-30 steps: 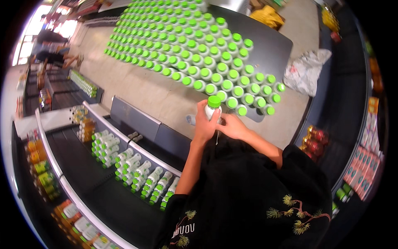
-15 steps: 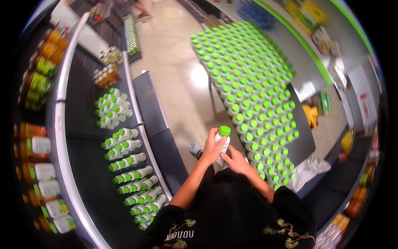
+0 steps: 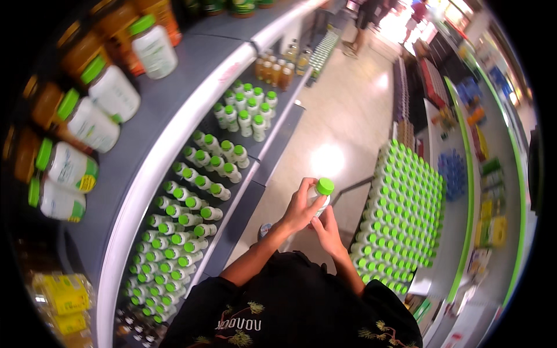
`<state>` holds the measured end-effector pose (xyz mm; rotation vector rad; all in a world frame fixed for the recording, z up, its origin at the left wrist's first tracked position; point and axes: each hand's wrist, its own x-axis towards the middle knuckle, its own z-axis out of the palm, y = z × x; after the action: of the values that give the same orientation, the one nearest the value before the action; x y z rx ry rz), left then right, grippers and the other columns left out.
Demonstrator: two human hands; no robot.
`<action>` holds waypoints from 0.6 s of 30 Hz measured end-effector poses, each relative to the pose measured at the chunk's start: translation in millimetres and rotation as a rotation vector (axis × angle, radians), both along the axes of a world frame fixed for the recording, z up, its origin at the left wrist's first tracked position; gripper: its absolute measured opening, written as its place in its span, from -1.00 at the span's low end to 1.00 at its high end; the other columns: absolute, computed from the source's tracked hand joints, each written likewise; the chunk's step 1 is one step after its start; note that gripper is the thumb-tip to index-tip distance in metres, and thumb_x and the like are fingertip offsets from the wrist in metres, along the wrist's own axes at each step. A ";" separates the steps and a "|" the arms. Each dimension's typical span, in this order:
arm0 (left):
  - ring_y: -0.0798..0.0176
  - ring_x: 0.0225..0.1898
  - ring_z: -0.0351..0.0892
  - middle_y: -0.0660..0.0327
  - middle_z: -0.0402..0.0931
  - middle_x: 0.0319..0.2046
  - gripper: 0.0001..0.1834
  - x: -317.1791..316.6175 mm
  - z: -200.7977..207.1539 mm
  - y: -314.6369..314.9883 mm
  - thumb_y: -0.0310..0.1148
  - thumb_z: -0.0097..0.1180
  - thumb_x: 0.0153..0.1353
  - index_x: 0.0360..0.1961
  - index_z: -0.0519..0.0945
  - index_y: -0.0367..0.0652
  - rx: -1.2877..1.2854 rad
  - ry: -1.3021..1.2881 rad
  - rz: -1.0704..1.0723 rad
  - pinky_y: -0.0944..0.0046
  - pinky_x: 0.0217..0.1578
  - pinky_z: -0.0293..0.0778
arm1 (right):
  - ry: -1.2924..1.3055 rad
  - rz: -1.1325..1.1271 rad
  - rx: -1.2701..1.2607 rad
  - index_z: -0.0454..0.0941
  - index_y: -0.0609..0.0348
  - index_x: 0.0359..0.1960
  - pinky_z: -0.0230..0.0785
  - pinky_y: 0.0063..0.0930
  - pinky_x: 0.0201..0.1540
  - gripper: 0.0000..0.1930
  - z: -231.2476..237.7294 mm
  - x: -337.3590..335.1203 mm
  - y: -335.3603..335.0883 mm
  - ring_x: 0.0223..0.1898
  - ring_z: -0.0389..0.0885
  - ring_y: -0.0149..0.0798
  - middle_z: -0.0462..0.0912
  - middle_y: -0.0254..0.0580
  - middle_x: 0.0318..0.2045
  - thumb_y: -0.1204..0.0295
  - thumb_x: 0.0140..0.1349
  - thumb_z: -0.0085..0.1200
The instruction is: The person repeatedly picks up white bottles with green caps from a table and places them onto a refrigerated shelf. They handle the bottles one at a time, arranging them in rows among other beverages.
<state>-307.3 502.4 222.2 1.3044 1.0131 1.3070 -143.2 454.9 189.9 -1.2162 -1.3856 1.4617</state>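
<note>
In front of my body I hold a white plastic bottle with a green cap (image 3: 325, 186), tilted slightly with its cap up. My left hand (image 3: 299, 210) wraps round its upper part from the left side. Lower down, my right hand (image 3: 328, 233) has its fingers against the bottle's bottom end; part of that grip is hidden. To the left, rows of matching green-capped bottles (image 3: 180, 226) stand on a lower shelf. Many more of them (image 3: 400, 209) stand packed together on a table at the right.
A white-edged upper shelf (image 3: 191, 87) with larger green-lidded jars (image 3: 93, 124) runs along my left. Pale floor (image 3: 325, 127) stretches ahead between shelf and table. Green-edged shelving (image 3: 471, 191) lines the right side. People (image 3: 364, 26) stand at the far end of the aisle.
My view has turned right and toward the shelf, so the left shelf looms larger and the bottle table sits further right. Both hands remain on the bottle.
</note>
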 end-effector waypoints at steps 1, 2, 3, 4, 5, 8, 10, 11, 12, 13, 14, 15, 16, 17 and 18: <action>0.03 0.27 0.54 -0.08 0.57 0.15 -0.45 -13.7 12.9 7.2 -0.16 0.24 0.43 0.24 0.40 -0.33 0.026 -0.015 0.034 0.05 0.31 0.39 | 0.029 0.029 0.045 0.35 0.30 0.20 0.56 -0.24 -0.01 -0.60 6.5 -10.6 13.9 -0.11 0.69 -0.24 0.67 -0.04 -0.08 0.35 0.50 0.18; 0.10 0.24 0.53 -0.03 0.56 0.14 -0.47 -25.7 26.2 12.0 -0.20 0.24 0.44 0.24 0.40 -0.34 0.057 -0.027 0.074 0.09 0.29 0.40 | 0.010 0.081 0.112 0.34 0.29 0.22 0.56 -0.24 0.01 -0.58 13.8 -19.4 30.5 -0.09 0.69 -0.23 0.66 -0.04 -0.06 0.37 0.48 0.20; 0.13 0.21 0.54 -0.02 0.55 0.12 -0.47 -34.5 38.8 16.5 -0.23 0.24 0.43 0.24 0.39 -0.33 0.100 -0.021 0.107 0.11 0.26 0.41 | -0.026 0.117 0.191 0.32 0.29 0.26 0.55 -0.23 0.03 -0.52 20.7 -28.4 45.4 -0.07 0.69 -0.20 0.66 -0.04 -0.05 0.37 0.45 0.23; 0.15 0.17 0.55 -0.01 0.55 0.10 -0.48 -43.8 51.7 21.2 -0.25 0.25 0.42 0.24 0.39 -0.33 0.145 -0.016 0.144 0.12 0.24 0.43 | -0.062 0.153 0.273 0.31 0.29 0.31 0.55 -0.22 0.05 -0.46 28.2 -37.7 61.1 -0.06 0.69 -0.17 0.66 -0.03 -0.04 0.37 0.41 0.26; 0.18 0.14 0.55 0.01 0.54 0.08 -0.48 -53.1 64.6 24.9 -0.28 0.26 0.41 0.25 0.39 -0.33 0.188 -0.009 0.181 0.14 0.21 0.44 | -0.095 0.184 0.355 0.29 0.28 0.35 0.54 -0.21 0.08 -0.40 35.5 -47.2 75.7 -0.05 0.69 -0.14 0.66 -0.03 -0.02 0.38 0.38 0.29; 0.13 0.12 0.58 -0.01 0.55 0.07 -0.43 -78.1 114.3 32.9 -0.26 0.30 0.37 0.25 0.38 -0.32 0.251 0.098 0.255 0.11 0.20 0.46 | -0.221 0.284 0.572 0.27 0.26 0.42 0.55 -0.15 0.12 -0.26 81.3 -72.0 115.8 0.02 0.72 0.00 0.69 0.05 0.02 0.35 0.29 0.38; 0.08 0.11 0.60 -0.03 0.56 0.06 -0.40 -90.6 149.0 37.8 -0.24 0.34 0.34 0.26 0.37 -0.32 0.289 0.189 0.298 0.09 0.19 0.47 | -0.261 0.348 0.684 0.28 0.25 0.44 0.55 -0.12 0.15 -0.22 115.1 -85.6 141.8 0.07 0.74 0.09 0.72 0.10 0.06 0.35 0.24 0.42; 0.05 0.11 0.61 -0.03 0.56 0.06 -0.40 -97.3 167.4 41.1 -0.23 0.33 0.35 0.25 0.38 -0.31 0.338 0.259 0.326 0.08 0.20 0.47 | -0.231 0.384 0.709 0.34 0.24 0.40 0.56 -0.12 0.16 -0.23 134.9 -92.9 154.2 0.08 0.74 0.10 0.72 0.12 0.07 0.35 0.20 0.45; 0.03 0.12 0.61 -0.04 0.56 0.06 -0.40 -103.3 186.2 44.9 -0.22 0.33 0.35 0.24 0.38 -0.31 0.388 0.327 0.353 0.08 0.20 0.47 | -0.202 0.416 0.732 0.40 0.24 0.37 0.56 -0.13 0.16 -0.25 155.2 -99.2 166.2 0.09 0.75 0.12 0.73 0.14 0.08 0.35 0.17 0.49; 0.00 0.12 0.62 -0.04 0.56 0.06 -0.40 -110.3 208.1 49.6 -0.20 0.34 0.35 0.24 0.38 -0.30 0.460 0.452 0.385 0.07 0.20 0.47 | -0.177 0.443 0.753 0.46 0.24 0.33 0.56 -0.13 0.17 -0.27 176.0 -104.2 178.3 0.11 0.75 0.14 0.73 0.16 0.09 0.34 0.13 0.53; -0.03 0.11 0.64 -0.04 0.58 0.05 -0.41 -115.4 230.1 53.7 -0.17 0.33 0.37 0.24 0.38 -0.28 0.411 0.513 0.374 0.06 0.20 0.48 | -0.160 0.454 0.855 0.50 0.25 0.29 0.57 -0.14 0.13 -0.28 190.6 -108.2 192.4 0.07 0.76 0.12 0.74 0.14 0.06 0.33 0.10 0.55; -0.05 0.09 0.65 -0.04 0.61 0.02 -0.39 -120.6 248.0 58.4 -0.16 0.33 0.38 0.28 0.37 -0.25 0.365 0.531 0.372 0.03 0.18 0.51 | -0.102 0.466 0.934 0.54 0.25 0.24 0.58 -0.16 0.09 -0.30 204.5 -116.6 205.7 0.01 0.76 0.08 0.74 0.10 0.01 0.31 0.07 0.58; -0.06 0.08 0.66 -0.04 0.62 0.00 -0.41 -128.0 264.8 62.5 -0.16 0.33 0.38 0.27 0.39 -0.25 0.422 0.662 0.438 0.03 0.16 0.52 | -0.041 0.483 1.014 0.58 0.25 0.19 0.58 -0.17 0.04 -0.31 219.1 -126.1 218.5 -0.05 0.76 0.05 0.75 0.07 -0.04 0.28 0.04 0.61; -0.06 0.07 0.67 -0.04 0.63 -0.01 -0.42 -134.7 282.2 67.5 -0.17 0.33 0.38 0.26 0.41 -0.24 0.484 0.792 0.496 0.02 0.15 0.53 | 0.044 0.487 1.074 0.61 0.25 0.14 0.58 -0.20 -0.02 -0.33 235.0 -137.1 230.8 -0.14 0.75 0.00 0.75 0.02 -0.11 0.25 0.01 0.64; -0.05 0.06 0.66 -0.04 0.63 -0.02 -0.45 -140.9 301.2 71.7 -0.16 0.33 0.39 0.22 0.44 -0.25 0.484 0.899 0.558 0.02 0.14 0.53 | 0.043 0.475 1.035 0.63 0.28 0.06 0.56 -0.25 -0.07 -0.36 250.1 -145.9 240.1 -0.20 0.71 -0.06 0.73 -0.04 -0.20 0.23 0.00 0.65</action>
<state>-448.2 574.1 523.4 2.1813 1.8497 1.4343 -289.1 695.0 440.0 -0.1975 -2.0829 0.7769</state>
